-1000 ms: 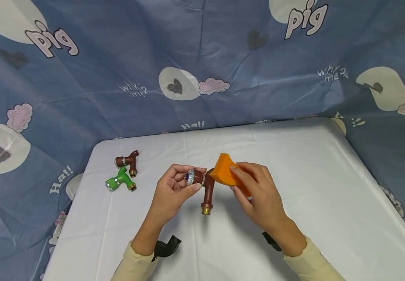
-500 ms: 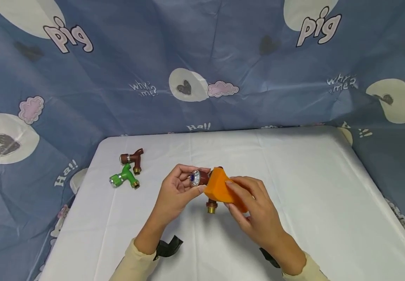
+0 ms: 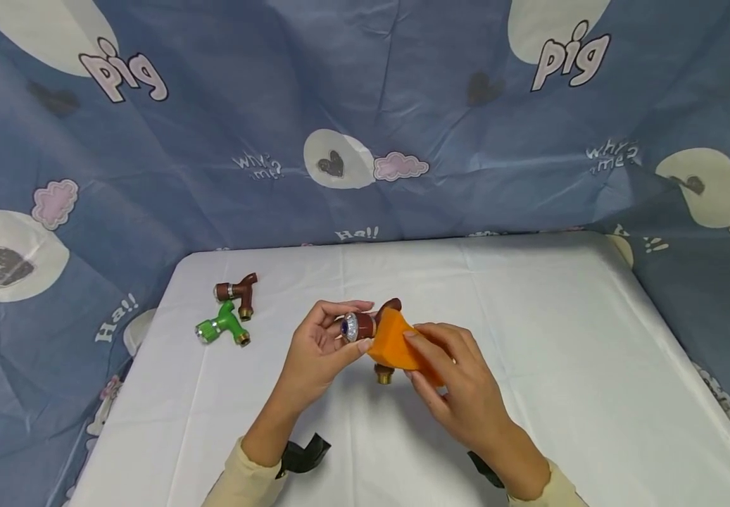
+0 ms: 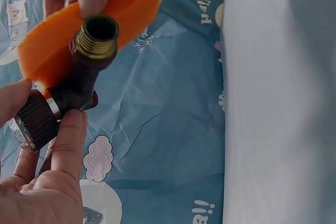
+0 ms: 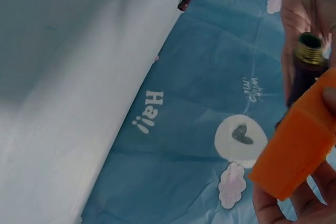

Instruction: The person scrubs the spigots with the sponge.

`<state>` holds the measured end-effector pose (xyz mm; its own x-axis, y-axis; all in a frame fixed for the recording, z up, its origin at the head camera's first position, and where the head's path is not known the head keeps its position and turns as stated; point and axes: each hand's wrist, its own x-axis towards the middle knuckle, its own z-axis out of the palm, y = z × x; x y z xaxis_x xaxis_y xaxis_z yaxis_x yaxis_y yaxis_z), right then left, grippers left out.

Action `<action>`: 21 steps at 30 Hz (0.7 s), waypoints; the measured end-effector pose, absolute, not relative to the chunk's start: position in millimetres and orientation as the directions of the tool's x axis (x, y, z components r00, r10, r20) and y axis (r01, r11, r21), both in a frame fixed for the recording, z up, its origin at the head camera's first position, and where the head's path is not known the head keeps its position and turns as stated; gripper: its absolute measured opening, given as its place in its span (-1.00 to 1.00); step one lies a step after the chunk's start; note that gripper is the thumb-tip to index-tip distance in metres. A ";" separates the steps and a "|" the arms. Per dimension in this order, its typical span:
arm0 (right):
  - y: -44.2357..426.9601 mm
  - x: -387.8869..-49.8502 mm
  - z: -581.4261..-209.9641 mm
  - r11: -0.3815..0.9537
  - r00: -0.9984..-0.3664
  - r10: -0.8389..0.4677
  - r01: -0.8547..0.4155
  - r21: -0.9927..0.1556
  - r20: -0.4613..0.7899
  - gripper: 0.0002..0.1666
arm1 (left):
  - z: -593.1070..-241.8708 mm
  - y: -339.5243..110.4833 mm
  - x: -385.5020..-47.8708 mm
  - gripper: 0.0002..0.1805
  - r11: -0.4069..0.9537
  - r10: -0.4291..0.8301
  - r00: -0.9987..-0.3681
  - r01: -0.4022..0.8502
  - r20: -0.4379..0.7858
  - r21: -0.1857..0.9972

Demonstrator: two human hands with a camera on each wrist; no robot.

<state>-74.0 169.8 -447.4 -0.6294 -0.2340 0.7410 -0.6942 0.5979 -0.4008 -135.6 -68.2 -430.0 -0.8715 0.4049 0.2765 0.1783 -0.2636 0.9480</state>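
My left hand (image 3: 314, 355) grips a brown faucet (image 3: 365, 325) by its knob end, thumb on one side and fingers on the other. The knob has a clear, jewel-like cap, and the brass threaded end (image 4: 96, 43) hangs downward. My right hand (image 3: 466, 380) pinches an orange sponge (image 3: 396, 343) between thumb and fingers. That sponge lies against the faucet's body and covers its middle in the head view. In the right wrist view the sponge (image 5: 299, 142) sits beside the faucet's threaded end (image 5: 310, 51).
On the white table (image 3: 555, 352), at the left, lie another brown faucet (image 3: 238, 292) and a green faucet (image 3: 222, 325), close together. A blue printed cloth (image 3: 212, 105) hangs behind the table. Black straps (image 3: 304, 454) hang at the wrists.
From a second ago, the sponge has moved down and left, from the faucet's spout side onto its body. Since half a second ago it has shifted slightly, leaving more of the spout visible.
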 end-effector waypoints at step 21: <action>190.5 -72.0 -459.7 0.662 -0.737 -0.142 -0.567 -0.490 0.661 -0.43 | -432.2 -63.1 -136.6 -0.42 -0.245 0.369 -0.904 0.128 0.215 0.961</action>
<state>-72.0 190.5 -459.7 -0.7370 -0.1421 0.6608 -0.5669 0.6623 -0.4899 -136.6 -63.1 -432.2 -0.9041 0.3694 0.2146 0.1280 -0.2451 0.9610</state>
